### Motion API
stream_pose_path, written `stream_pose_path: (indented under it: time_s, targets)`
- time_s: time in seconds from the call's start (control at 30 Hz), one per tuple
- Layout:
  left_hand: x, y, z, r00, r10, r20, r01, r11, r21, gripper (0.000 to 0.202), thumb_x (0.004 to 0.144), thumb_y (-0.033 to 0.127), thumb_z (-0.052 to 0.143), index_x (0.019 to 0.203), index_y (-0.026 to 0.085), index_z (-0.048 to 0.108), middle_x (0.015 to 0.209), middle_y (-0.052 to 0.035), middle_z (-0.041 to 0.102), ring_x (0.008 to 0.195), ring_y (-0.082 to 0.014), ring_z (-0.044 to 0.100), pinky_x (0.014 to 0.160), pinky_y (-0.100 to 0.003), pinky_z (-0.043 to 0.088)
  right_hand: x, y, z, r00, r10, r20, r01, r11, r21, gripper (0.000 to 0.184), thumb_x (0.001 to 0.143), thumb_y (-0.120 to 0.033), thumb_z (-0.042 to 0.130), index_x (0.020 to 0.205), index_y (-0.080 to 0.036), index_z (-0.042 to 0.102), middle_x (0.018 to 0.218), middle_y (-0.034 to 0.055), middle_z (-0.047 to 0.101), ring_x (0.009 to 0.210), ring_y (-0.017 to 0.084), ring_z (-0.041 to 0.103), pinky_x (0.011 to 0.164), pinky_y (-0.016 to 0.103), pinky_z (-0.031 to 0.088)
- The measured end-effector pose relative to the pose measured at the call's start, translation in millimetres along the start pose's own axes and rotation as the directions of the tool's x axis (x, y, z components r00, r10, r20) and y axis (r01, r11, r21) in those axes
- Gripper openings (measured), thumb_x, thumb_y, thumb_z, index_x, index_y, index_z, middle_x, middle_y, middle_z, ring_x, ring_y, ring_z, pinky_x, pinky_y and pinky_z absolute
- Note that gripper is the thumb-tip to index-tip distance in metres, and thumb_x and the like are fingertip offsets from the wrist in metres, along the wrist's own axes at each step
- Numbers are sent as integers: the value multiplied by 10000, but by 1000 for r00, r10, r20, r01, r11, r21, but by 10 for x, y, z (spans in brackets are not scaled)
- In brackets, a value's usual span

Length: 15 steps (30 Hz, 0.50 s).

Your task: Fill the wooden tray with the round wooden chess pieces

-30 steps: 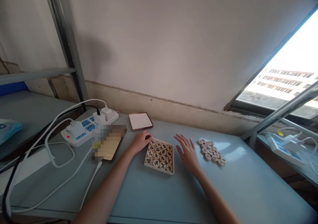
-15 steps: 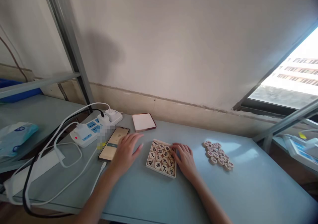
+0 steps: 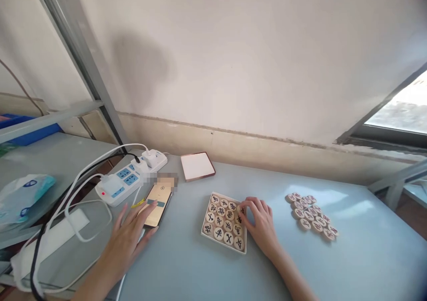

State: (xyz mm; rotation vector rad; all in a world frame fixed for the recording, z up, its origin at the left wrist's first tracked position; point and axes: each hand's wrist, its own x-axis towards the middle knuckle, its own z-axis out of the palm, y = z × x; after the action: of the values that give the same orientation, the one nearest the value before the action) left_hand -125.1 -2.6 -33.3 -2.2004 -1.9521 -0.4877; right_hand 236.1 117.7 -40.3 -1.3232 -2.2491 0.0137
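A shallow white box [image 3: 223,246] on the blue table holds rows of round wooden Chinese chess pieces [image 3: 219,221] with dark characters. My right hand [image 3: 260,221] is at the box's right side. Its thumb and forefinger are bent around a piece near the far right corner, partly hiding it. My left hand [image 3: 128,241] is spread open over the near end of a smartphone [image 3: 162,198], its fingertips on or just above the screen. Farther right, a flat cluster of red-marked chess pieces [image 3: 312,214] lies on the table.
The box lid [image 3: 198,166] lies upturned near the wall. A white power strip [image 3: 125,178] with plugs and looping cables [image 3: 71,198] takes up the left side. A metal bed-frame post [image 3: 83,65] stands behind it. A plastic packet [image 3: 25,198] rests at the far left.
My left hand has moved left and nearer, from beside the phone to over its near end. My right fingers stay at the box's corner piece, now more bent. The camera view has shifted slightly.
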Motion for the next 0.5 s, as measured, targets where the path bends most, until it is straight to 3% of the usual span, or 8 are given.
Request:
stream_pose_path:
  time_s: [0.2, 0.37, 0.5]
  targets:
    - [24, -28, 46, 1000, -9, -6, 9, 1000, 5, 546, 888, 422, 365, 1401, 307, 218, 1260, -61, 563, 1241, -251, 440, 1096, -567, 39, 7, -3, -10, 999, 23, 37, -24, 1000, 9, 106, 870, -309, 470, 905, -254, 554, 1027, 27, 570, 960, 190, 502, 839, 337, 342]
    - [21, 6, -21, 997, -33, -71, 32, 999, -9, 514, 890, 410, 361, 1379, 302, 247, 1290, -66, 534, 1224, -257, 458, 1104, -555, 65, 16, -31, -45, 999, 20, 38, -20, 1000, 7, 113, 873, -304, 456, 880, -252, 556, 1009, 24, 593, 939, 188, 517, 842, 340, 337]
    - [53, -34, -16, 998, -44, -46, 43, 999, -17, 488, 890, 417, 352, 1360, 309, 275, 1283, -53, 543, 1222, -252, 461, 1105, -548, 64, 26, -44, -62, 999, 11, 54, -12, 999, 30, 132, 886, -293, 428, 886, -255, 555, 998, 20, 612, 931, 182, 533, 880, 356, 325]
